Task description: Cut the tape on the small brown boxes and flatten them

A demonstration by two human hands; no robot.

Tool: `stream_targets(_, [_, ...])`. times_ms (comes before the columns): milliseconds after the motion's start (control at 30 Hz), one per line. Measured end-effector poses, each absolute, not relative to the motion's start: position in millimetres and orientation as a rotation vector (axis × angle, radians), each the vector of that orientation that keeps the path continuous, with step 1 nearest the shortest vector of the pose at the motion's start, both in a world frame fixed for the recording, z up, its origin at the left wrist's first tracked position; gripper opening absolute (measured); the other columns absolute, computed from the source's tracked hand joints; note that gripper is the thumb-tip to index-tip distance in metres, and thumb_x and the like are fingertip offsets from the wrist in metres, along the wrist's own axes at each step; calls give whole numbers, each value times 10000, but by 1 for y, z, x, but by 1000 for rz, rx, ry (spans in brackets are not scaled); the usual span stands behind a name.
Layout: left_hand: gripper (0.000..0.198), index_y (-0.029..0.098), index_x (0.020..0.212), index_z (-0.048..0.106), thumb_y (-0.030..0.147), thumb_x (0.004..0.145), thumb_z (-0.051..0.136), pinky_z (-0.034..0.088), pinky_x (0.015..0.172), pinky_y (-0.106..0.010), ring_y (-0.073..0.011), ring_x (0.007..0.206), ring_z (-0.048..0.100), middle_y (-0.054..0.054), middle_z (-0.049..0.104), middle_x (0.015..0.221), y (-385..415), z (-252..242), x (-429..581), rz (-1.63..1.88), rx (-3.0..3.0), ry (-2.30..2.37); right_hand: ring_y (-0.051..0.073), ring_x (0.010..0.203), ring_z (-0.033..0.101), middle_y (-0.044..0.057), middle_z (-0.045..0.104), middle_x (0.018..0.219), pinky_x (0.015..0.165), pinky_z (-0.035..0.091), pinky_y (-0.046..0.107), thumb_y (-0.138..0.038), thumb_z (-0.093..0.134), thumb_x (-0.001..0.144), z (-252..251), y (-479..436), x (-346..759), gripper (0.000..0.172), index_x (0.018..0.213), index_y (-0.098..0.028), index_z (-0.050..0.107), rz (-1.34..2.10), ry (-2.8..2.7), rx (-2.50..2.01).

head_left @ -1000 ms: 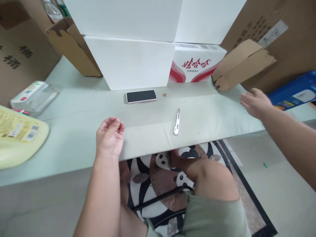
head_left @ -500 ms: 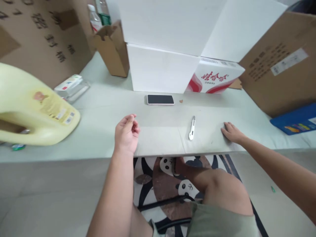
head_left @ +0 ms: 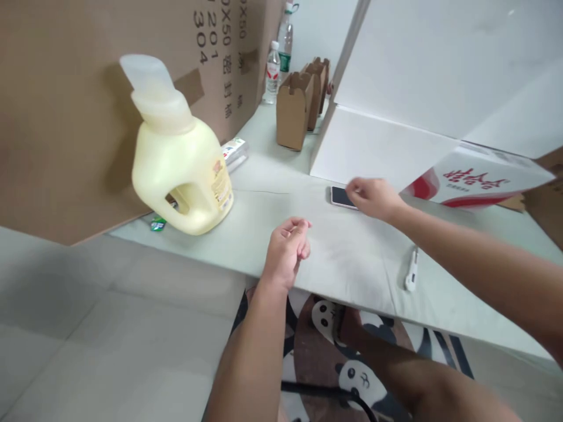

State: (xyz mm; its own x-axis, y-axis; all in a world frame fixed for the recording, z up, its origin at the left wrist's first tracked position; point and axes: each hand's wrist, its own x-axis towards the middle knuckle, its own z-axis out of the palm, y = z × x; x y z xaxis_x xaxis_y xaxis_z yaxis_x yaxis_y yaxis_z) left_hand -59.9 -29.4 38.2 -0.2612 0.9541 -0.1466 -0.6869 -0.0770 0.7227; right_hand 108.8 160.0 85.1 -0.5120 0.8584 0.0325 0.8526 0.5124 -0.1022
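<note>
My left hand point(head_left: 288, 249) hovers by the table's front edge, thumb pressed to its curled fingers; whatever lies inside them, if anything, is hidden. My right hand point(head_left: 373, 196), smeared by motion, reaches leftward over the table with fingers bent. It covers the right end of a phone point(head_left: 341, 197) with a dark screen; whether it touches the phone I cannot tell. A white utility knife point(head_left: 412, 271) lies on the table below my right forearm.
On the left stands a pale yellow jug point(head_left: 193, 158) before a large cardboard box point(head_left: 109, 35). Small brown cartons point(head_left: 292, 114) and bottles point(head_left: 272, 73) stand at the back. Big white boxes point(head_left: 378, 140) and a red-printed white box point(head_left: 475, 179) line the rear right.
The view has turned left, bringing the whole jug into sight. My right hand has left the table's right side and swung left to the phone. My left hand keeps its curled shape.
</note>
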Motion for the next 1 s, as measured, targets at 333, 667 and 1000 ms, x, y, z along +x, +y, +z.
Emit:
stream_targets(333, [273, 182, 803, 680, 455, 796, 686, 194, 501, -302, -92, 447, 301, 53, 390, 459, -21, 30, -70, 1596, 415, 760, 423, 1374, 543, 185, 498, 1547, 1028, 450, 538, -250, 640, 814, 127, 300, -119, 661, 1421, -37, 492, 60, -2353, -1236])
stream_targets(667, [262, 206, 765, 660, 465, 785, 688, 224, 532, -315, -111, 479, 329, 44, 383, 477, -17, 31, -67, 1623, 409, 836, 428, 1298, 594, 166, 738, 1193, 967, 487, 545, -240, 477, 897, 133, 262, -89, 405, 1053, 61, 698, -19, -2430, -1340])
stream_targets(1000, [134, 233, 954, 659, 357, 909, 640, 460, 912, -284, -187, 1073, 618, -33, 663, 1032, -29, 21, -69, 2267, 467, 1476, 227, 672, 641, 49, 654, 779, 570, 485, 395, -208, 482, 796, 106, 7, 149, 108, 814, -302, 533, -128, -2239, -962])
